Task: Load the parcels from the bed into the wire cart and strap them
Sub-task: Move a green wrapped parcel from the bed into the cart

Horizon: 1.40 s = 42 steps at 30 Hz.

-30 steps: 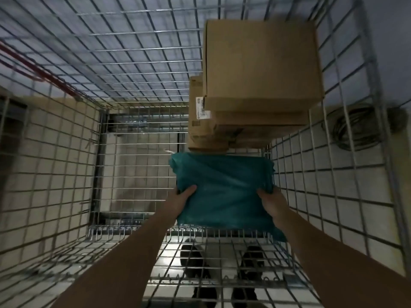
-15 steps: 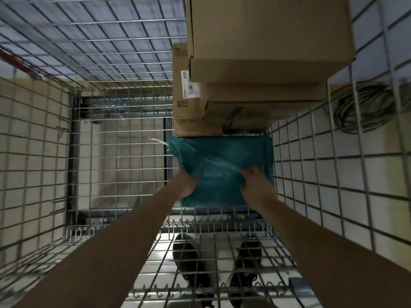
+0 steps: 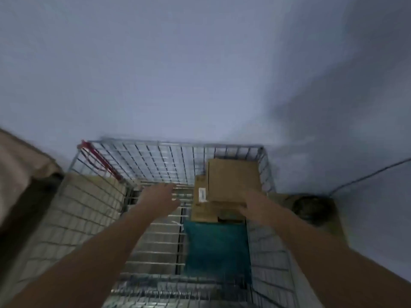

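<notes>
I look down into the wire cart [image 3: 155, 158] from above; the frame is blurred. A teal plastic parcel [image 3: 216, 250] lies on the cart's floor at the near right. Beyond it a stack of brown cardboard boxes [image 3: 232, 181] stands in the far right corner. My left hand [image 3: 161, 197] hovers over the cart's middle with fingers spread and holds nothing. My right hand [image 3: 255, 204] hangs with relaxed fingers in front of the boxes' near edge; I cannot tell if it touches them. A red strap [image 3: 100, 163] hangs along the cart's far left wall.
The corner of the bed [image 3: 20, 165] shows at the left edge. A dark coil of cable [image 3: 311, 207] lies on the floor right of the cart, with a cable running up the pale wall [image 3: 200, 74] behind.
Both hands let go of the teal parcel and rose above the cart. The parcel now lies on the cart floor. My head lifted, so the view pulled back and shows the wall.
</notes>
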Each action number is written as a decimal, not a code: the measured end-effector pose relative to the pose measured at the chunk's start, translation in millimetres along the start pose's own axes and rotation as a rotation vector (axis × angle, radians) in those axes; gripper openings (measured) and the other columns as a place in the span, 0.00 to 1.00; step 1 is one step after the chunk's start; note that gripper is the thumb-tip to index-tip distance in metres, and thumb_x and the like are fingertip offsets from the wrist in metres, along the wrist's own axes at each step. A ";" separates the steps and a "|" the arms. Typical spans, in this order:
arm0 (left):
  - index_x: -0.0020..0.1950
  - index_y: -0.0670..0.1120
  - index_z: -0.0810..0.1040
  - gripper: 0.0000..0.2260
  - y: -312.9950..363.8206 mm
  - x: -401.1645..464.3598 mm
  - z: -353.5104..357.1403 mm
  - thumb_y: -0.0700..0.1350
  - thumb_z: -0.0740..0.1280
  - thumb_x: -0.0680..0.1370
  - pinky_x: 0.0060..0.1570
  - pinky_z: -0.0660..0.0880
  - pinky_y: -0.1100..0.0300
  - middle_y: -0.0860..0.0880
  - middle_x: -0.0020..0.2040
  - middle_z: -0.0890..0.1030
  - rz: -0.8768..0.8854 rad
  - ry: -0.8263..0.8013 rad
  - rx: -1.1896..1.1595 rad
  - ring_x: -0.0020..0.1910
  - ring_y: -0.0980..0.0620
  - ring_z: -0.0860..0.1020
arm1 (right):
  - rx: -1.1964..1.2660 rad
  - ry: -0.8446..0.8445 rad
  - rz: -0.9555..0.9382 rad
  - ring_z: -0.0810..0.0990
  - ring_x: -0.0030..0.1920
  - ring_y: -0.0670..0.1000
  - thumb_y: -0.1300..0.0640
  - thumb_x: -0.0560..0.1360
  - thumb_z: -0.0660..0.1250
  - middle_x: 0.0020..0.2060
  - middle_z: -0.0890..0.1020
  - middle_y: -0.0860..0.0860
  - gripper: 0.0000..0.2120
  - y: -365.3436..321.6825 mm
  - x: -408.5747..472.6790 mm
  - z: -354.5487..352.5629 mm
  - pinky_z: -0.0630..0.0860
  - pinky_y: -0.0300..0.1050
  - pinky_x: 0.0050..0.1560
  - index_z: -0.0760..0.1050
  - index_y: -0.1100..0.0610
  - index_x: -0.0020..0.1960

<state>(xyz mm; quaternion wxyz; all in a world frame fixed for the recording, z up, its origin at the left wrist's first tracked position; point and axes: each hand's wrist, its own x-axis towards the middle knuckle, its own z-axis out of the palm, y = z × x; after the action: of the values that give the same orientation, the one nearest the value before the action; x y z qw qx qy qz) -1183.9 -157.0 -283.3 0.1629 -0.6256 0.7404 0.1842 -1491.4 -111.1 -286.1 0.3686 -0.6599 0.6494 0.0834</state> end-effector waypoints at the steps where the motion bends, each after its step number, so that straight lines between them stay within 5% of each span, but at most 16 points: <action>1: 0.80 0.53 0.65 0.30 -5.0 -17.7 -36.2 0.63 0.63 0.80 0.70 0.72 0.46 0.47 0.76 0.73 -0.010 0.051 -0.008 0.72 0.43 0.73 | 0.064 0.038 -0.033 0.82 0.55 0.48 0.38 0.76 0.69 0.60 0.84 0.52 0.25 -22.1 -18.4 -33.5 0.74 0.42 0.44 0.81 0.54 0.65; 2: 0.81 0.53 0.64 0.30 -10.0 -36.5 -70.4 0.63 0.62 0.81 0.71 0.71 0.46 0.47 0.78 0.72 -0.019 0.100 -0.019 0.73 0.43 0.72 | 0.091 0.075 -0.074 0.83 0.55 0.47 0.36 0.74 0.70 0.56 0.85 0.49 0.24 -42.6 -34.8 -63.9 0.75 0.41 0.46 0.84 0.53 0.60; 4: 0.81 0.54 0.64 0.31 -19.3 -81.6 -131.0 0.63 0.61 0.81 0.72 0.70 0.46 0.47 0.78 0.70 -0.034 0.202 -0.047 0.74 0.43 0.71 | -0.066 0.176 -0.147 0.79 0.64 0.53 0.43 0.80 0.65 0.61 0.80 0.49 0.20 -81.9 -68.8 -118.8 0.75 0.46 0.61 0.78 0.52 0.68; 7: 0.81 0.54 0.64 0.31 -32.1 -158.3 -192.7 0.66 0.61 0.80 0.70 0.70 0.45 0.48 0.78 0.71 -0.074 0.349 -0.065 0.73 0.44 0.72 | -0.263 0.290 -0.244 0.71 0.72 0.56 0.42 0.82 0.61 0.72 0.71 0.52 0.26 -133.4 -118.2 -175.7 0.68 0.51 0.69 0.66 0.50 0.77; 14: 0.77 0.54 0.69 0.27 -70.1 -327.9 -240.6 0.64 0.62 0.81 0.68 0.72 0.49 0.49 0.73 0.75 -0.240 0.459 -0.131 0.69 0.46 0.75 | -0.486 0.247 -0.417 0.71 0.70 0.56 0.36 0.79 0.62 0.72 0.72 0.55 0.32 -257.9 -212.3 -218.3 0.70 0.51 0.67 0.66 0.53 0.76; 24: 0.73 0.54 0.73 0.24 -153.8 -560.0 -207.0 0.65 0.62 0.81 0.53 0.73 0.53 0.50 0.66 0.80 -0.633 0.600 -0.227 0.61 0.46 0.79 | -0.636 0.227 -0.818 0.75 0.65 0.54 0.41 0.80 0.64 0.70 0.75 0.54 0.26 -445.6 -322.2 -150.9 0.72 0.49 0.65 0.70 0.52 0.74; 28: 0.74 0.55 0.72 0.25 -193.7 -639.0 -194.3 0.66 0.62 0.81 0.59 0.75 0.50 0.49 0.66 0.80 -0.767 0.607 -0.255 0.62 0.45 0.78 | -0.674 0.235 -0.932 0.75 0.65 0.55 0.41 0.80 0.65 0.70 0.75 0.54 0.27 -517.1 -362.6 -110.2 0.73 0.49 0.64 0.70 0.51 0.75; 35: 0.75 0.52 0.72 0.24 -258.1 -731.4 -166.1 0.62 0.63 0.82 0.62 0.74 0.50 0.48 0.69 0.78 -0.833 0.623 -0.273 0.65 0.44 0.76 | -0.661 0.214 -1.014 0.76 0.53 0.50 0.40 0.78 0.66 0.65 0.78 0.52 0.27 -616.3 -400.2 -36.9 0.72 0.43 0.53 0.71 0.51 0.72; 42: 0.75 0.55 0.72 0.25 -329.2 -767.9 -134.5 0.65 0.62 0.81 0.49 0.70 0.54 0.51 0.68 0.80 -0.867 0.572 -0.188 0.65 0.46 0.77 | -0.741 0.222 -0.980 0.77 0.61 0.53 0.39 0.77 0.66 0.66 0.77 0.52 0.28 -682.1 -396.2 12.2 0.77 0.48 0.61 0.71 0.52 0.73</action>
<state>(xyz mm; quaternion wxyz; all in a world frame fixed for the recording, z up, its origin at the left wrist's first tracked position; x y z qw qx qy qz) -734.5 394.9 174.4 -0.0414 -0.9116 0.4089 -0.0126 -916.8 132.8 196.4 0.0413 -0.9699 0.2334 0.0552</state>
